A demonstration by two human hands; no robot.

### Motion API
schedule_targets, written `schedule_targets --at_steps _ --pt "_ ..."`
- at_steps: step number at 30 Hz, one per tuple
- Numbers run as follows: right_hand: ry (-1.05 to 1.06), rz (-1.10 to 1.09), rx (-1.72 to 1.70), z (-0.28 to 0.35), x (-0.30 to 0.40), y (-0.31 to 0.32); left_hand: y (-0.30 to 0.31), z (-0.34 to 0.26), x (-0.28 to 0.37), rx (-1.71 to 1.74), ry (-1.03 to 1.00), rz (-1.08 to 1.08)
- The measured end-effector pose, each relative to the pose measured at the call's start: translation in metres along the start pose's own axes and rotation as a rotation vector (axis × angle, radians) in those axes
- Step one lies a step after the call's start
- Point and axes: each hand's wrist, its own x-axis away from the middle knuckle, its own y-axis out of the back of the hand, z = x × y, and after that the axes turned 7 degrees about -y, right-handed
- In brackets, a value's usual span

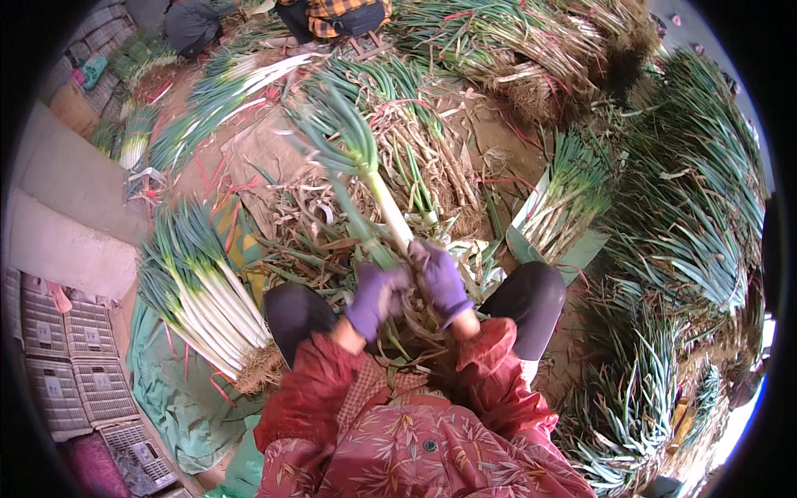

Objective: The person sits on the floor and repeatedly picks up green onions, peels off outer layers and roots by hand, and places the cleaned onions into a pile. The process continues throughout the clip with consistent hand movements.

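Observation:
My right hand (439, 280), in a purple glove, is closed round the lower end of a large green onion (390, 205), whose white stem slants up to blurred green leaves. Close beside it my left hand (377, 295), also purple-gloved and blurred, grips a loose green leaf (355, 215). Below the hands, stripped leaves (411, 324) hang between my knees. On the left, a row of cleaned green onions (215, 299) with white stems and brown roots lies on a green sheet (180, 404). Ahead lies a bundle of untrimmed green onions (429, 155) with dry outer leaves.
Peelings (311, 243) cover the ground before me. A small onion bundle (563, 199) lies at my right knee, with large heaps (691, 187) beyond. Plastic crates (93, 367) stand at the far left. Two people (342, 15) (193, 25) are at the top, near more onions.

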Motion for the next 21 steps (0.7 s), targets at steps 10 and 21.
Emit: schedule_targets --at_steps 10,21 --pt "-0.194 0.069 -0.202 0.024 0.077 0.060 0.028 -0.049 -0.016 0.074 0.292 0.465" --pt "-0.383 -0.057 -0.143 0.067 0.161 0.101 0.113 -0.115 -0.142 0.302 -0.204 -0.433"
